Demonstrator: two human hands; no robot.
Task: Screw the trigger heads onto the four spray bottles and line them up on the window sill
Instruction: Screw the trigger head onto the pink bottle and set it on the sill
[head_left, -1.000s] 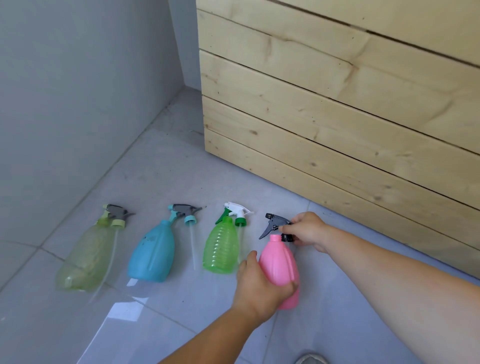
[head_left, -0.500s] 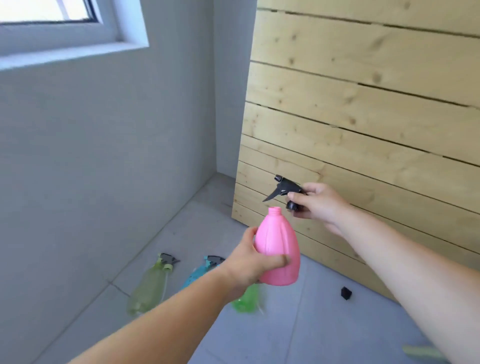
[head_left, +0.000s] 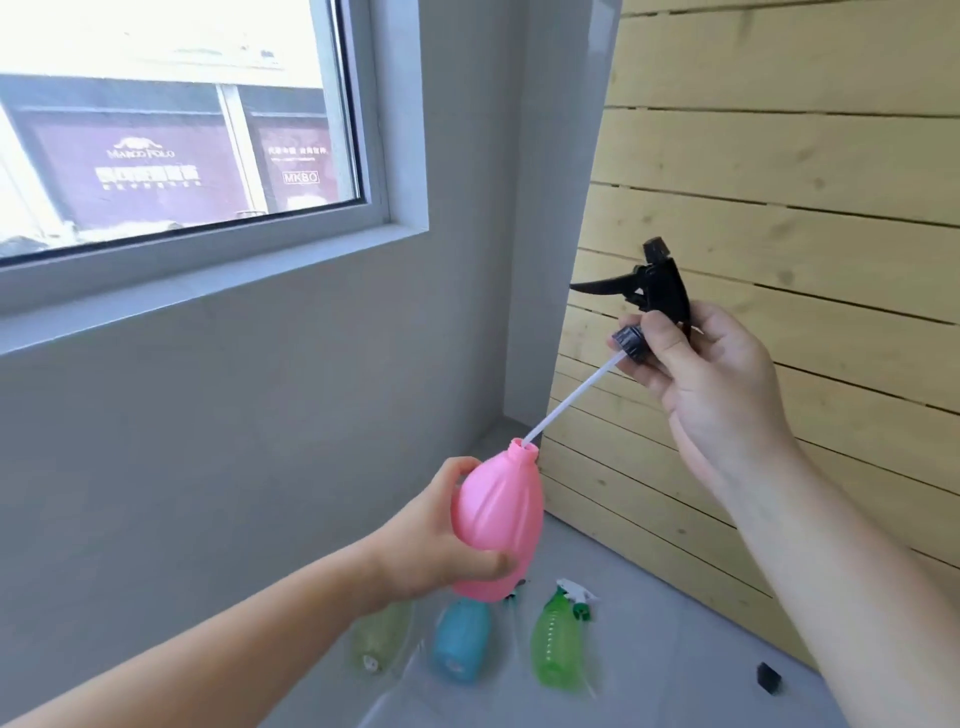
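My left hand (head_left: 436, 540) grips the pink bottle (head_left: 501, 512) around its body, tilted with the open neck up and to the right. My right hand (head_left: 696, 374) holds the black trigger head (head_left: 652, 291) above and right of the bottle. Its white dip tube (head_left: 571, 400) runs down to the left, and its tip sits just inside the bottle's neck. Three more bottles lie on the floor below: yellow-green (head_left: 379, 639), blue (head_left: 462, 639) and bright green (head_left: 556, 639), the last with a white trigger head beside it. The grey window sill (head_left: 208, 280) is at upper left.
A wall of pale wooden planks (head_left: 779, 208) stands on the right. A small black piece (head_left: 769, 678) lies on the grey tiled floor near the planks. The grey wall (head_left: 234, 441) under the window runs to the corner.
Both hands rose from the floor with the pink bottle and the trigger head. The head has been drawn out and away from the neck, baring the dip tube. My view lifted to the window.
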